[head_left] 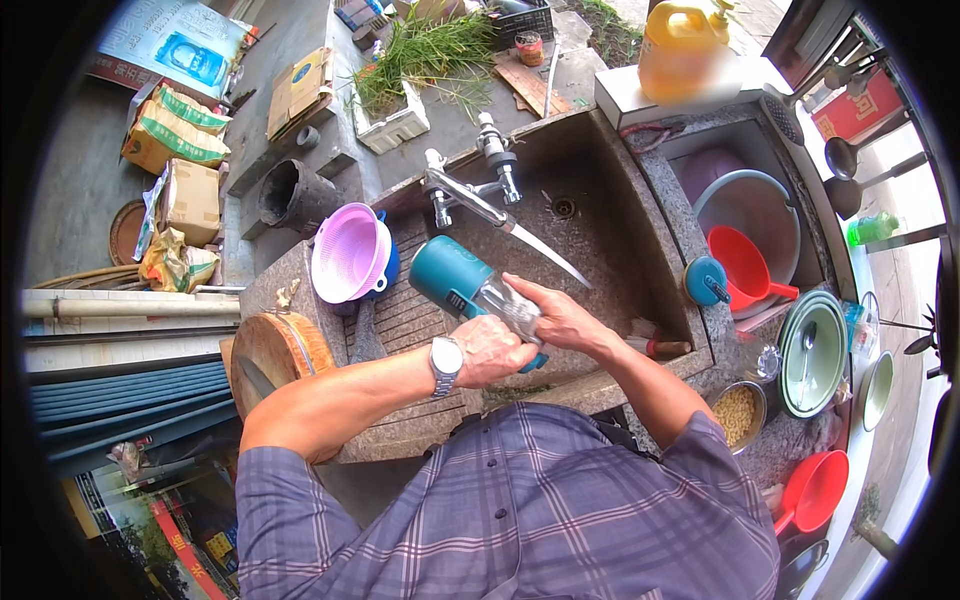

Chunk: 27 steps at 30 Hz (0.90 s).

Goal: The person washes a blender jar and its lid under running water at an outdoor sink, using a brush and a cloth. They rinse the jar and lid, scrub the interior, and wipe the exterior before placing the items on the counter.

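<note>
The person's left hand (493, 352) is curling closed around the lower part of a teal bottle (450, 275), and a silver watch (446, 362) is circling that wrist. The right hand (560, 312) is wrapping partly bent fingers over the bottle's clear section; how far its thumb is reaching around, one cannot tell. Between them the hands are holding the bottle tilted in the air, its teal end pointing up and to the left, near the left edge of the stone sink (610, 230).

Beyond the bottle, a metal faucet (470, 200) is aiming its spout into the sink. To the left, a pink colander (345, 255) is resting in a blue basin (391, 262), and a knife (257, 376) is lying on a round chopping board (305, 345).

On the right ledge a round teal lid (705, 278) is sitting just beside a red dipper (738, 265), which is leaning in a grey basin (750, 205). Nearer the person, a spoon (808, 335) is lying in a green bowl, and a metal bowl (763, 405) is holding yellow kernels (735, 414).
</note>
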Each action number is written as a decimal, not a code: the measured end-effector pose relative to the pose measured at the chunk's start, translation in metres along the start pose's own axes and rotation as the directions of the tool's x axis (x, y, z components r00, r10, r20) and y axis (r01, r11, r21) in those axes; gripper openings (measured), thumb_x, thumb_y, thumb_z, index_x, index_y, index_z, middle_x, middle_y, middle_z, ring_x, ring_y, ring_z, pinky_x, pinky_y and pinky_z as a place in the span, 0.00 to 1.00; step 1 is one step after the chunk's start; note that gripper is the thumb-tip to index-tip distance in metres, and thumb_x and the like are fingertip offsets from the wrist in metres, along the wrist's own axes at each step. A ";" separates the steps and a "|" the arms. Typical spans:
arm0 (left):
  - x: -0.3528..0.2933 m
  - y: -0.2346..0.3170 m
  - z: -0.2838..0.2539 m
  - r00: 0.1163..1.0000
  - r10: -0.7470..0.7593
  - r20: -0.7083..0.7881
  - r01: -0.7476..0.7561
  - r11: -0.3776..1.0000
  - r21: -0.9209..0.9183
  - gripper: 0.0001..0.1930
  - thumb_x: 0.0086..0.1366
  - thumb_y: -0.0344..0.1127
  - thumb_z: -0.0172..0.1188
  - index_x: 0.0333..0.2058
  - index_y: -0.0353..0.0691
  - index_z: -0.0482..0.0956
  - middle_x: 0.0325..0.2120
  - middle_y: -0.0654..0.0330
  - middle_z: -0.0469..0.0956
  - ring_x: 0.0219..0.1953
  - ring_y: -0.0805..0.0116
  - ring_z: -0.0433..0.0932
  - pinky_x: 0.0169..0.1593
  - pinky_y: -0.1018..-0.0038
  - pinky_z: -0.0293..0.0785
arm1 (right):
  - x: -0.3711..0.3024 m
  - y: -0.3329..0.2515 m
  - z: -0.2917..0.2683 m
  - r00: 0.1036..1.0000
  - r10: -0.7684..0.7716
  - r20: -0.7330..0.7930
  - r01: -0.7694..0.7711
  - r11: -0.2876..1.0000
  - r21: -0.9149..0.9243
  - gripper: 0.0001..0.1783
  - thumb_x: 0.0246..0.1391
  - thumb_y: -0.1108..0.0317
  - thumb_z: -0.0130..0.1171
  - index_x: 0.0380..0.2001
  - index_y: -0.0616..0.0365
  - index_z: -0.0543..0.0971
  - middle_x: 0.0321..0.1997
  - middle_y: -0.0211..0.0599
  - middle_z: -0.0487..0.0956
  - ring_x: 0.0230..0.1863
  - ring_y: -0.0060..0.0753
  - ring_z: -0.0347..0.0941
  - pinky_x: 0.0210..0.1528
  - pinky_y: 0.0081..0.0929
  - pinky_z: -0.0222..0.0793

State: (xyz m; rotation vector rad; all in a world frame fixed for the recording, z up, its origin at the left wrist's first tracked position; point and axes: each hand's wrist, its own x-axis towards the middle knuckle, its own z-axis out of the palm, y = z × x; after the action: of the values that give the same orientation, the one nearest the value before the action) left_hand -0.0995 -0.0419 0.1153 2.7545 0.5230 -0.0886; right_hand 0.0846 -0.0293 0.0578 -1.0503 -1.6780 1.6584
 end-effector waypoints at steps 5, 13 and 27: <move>0.010 0.007 -0.009 0.995 -0.009 0.095 0.009 1.000 0.004 0.23 0.56 0.31 0.55 0.52 0.37 0.75 0.15 0.55 0.76 0.20 0.56 0.79 0.26 0.61 0.74 | 0.039 0.013 -0.003 0.994 0.069 0.089 -0.050 0.978 -0.203 0.22 0.60 0.56 0.45 0.47 0.64 0.73 0.43 0.61 0.80 0.48 0.62 0.76 0.50 0.46 0.70; 0.002 0.014 -0.002 1.000 -0.001 0.031 0.004 0.995 -0.102 0.28 0.53 0.27 0.57 0.56 0.37 0.70 0.18 0.56 0.77 0.23 0.56 0.80 0.26 0.61 0.75 | 0.031 0.031 -0.013 0.895 0.209 0.395 -0.257 0.964 0.071 0.32 0.66 0.49 0.45 0.63 0.62 0.68 0.58 0.43 0.75 0.58 0.30 0.71 0.62 0.31 0.64; 0.018 -0.051 -0.008 0.657 -0.753 0.038 0.511 0.409 -0.756 0.15 0.53 0.36 0.70 0.38 0.34 0.84 0.25 0.57 0.82 0.30 0.77 0.75 0.39 0.72 0.74 | 0.008 0.100 -0.005 0.867 0.270 -0.419 0.091 0.740 0.667 0.18 0.57 0.73 0.49 0.51 0.61 0.73 0.49 0.36 0.77 0.49 0.28 0.73 0.53 0.26 0.70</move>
State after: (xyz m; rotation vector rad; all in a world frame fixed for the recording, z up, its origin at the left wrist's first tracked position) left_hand -0.1019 0.0117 0.1043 1.6365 1.3735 0.3248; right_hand 0.0986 -0.0266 -0.0418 -1.0563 -0.6026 1.6631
